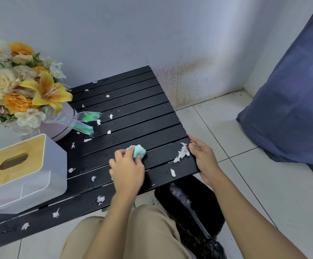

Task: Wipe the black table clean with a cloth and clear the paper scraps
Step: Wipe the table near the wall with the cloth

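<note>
The black slatted table (133, 101) carries white paper scraps scattered over it, such as one scrap (172, 172) near the right edge. A pile of scraps (182, 153) lies bunched at the right edge. My left hand (126, 170) presses a crumpled teal cloth (139, 150) onto the slats near the middle. My right hand (202, 157) rests at the right edge beside the pile, fingers curved against the edge. Water droplets show on the slats.
A flower bouquet in a pale round box (62, 126) and a white tissue box with a wooden top (19, 171) stand at the table's left. A black bin (191, 206) with scraps sits below the right edge. A blue fabric bag (292, 90) lies on the floor at right.
</note>
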